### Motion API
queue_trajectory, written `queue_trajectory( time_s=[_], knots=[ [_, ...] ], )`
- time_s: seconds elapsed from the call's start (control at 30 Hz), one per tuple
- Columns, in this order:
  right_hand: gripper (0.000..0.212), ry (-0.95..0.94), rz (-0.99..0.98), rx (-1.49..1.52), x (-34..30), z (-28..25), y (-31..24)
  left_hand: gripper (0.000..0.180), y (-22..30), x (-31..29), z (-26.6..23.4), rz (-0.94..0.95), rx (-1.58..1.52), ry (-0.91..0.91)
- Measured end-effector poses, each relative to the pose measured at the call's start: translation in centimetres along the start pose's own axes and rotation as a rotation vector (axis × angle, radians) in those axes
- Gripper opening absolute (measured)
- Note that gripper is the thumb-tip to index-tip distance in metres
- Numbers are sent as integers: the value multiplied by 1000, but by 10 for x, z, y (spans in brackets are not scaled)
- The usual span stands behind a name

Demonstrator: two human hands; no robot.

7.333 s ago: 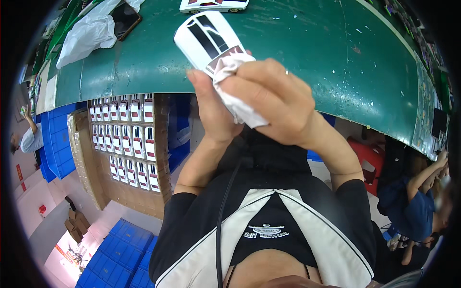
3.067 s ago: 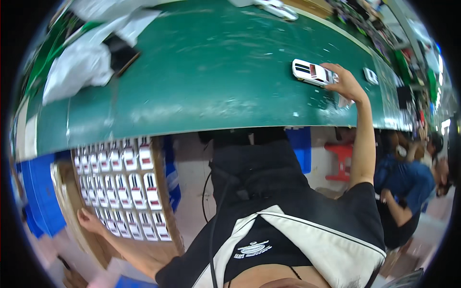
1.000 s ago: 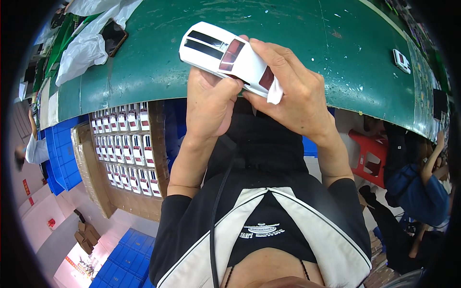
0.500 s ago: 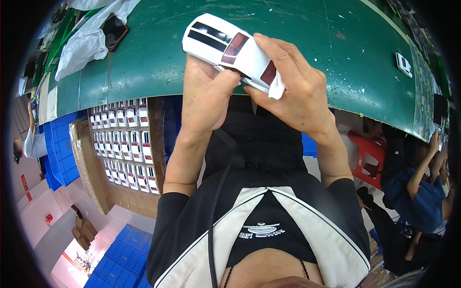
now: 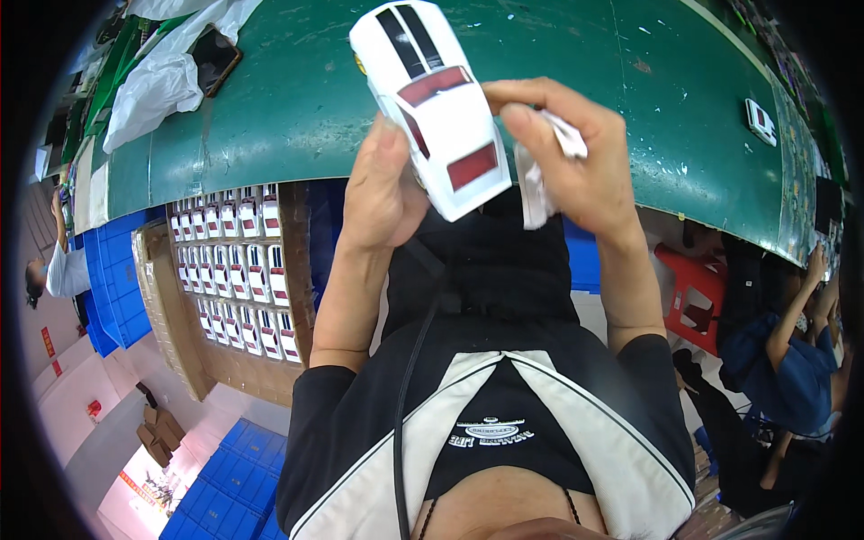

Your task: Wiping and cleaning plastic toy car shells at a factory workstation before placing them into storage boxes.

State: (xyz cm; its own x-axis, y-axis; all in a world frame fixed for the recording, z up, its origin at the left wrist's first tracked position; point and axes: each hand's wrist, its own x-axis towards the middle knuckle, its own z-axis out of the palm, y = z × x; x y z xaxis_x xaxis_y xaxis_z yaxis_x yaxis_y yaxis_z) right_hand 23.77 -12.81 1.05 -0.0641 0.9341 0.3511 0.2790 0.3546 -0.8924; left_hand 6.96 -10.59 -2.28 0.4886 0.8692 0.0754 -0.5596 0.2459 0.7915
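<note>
Above the green counter's (image 5: 270,108) near edge, the left hand (image 5: 382,193) now grips the white plastic toy car with black stripes (image 5: 432,99) tilted more upright than before, while the right hand's fingers (image 5: 540,121) pinch a crumpled white cloth (image 5: 540,175) beside its rear.

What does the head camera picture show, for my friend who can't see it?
A person's left hand holds a white toy car with black stripes above a green table, while the right hand grips a crumpled white cloth beside it. A cardboard box of similar cars sits lower left.
</note>
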Motion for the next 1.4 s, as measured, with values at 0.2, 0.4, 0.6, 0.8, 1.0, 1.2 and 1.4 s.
queue_trajectory(
  time_s=[0.2, 0.4, 0.6, 0.8, 1.0, 1.2, 1.4],
  knots=[
    [23, -101, 162, 272, 9, 1, -3, 55, -3, -10, 8, -8, -201, -51],
    [23, -108, 127, -101, 9, -6, -11, 67, 5, -9, -2, -216, -271, -128],
    [29, -316, 341, 450, 13, -21, 8, 72, 12, -7, 9, -169, -483, -103],
    [17, -161, 427, 662, 3, 19, 12, 67, 5, -5, 12, -117, -420, 0],
    [24, -129, 268, 864, 11, -24, 21, 67, 1, -7, 9, -56, -327, -57],
    [36, 0, -437, -206, -1, 30, -20, 62, -2, -9, 17, -50, -207, 189],
    [24, 202, -502, -240, 9, 30, -5, 59, -7, -11, 22, -10, -416, 141]
  ],
)
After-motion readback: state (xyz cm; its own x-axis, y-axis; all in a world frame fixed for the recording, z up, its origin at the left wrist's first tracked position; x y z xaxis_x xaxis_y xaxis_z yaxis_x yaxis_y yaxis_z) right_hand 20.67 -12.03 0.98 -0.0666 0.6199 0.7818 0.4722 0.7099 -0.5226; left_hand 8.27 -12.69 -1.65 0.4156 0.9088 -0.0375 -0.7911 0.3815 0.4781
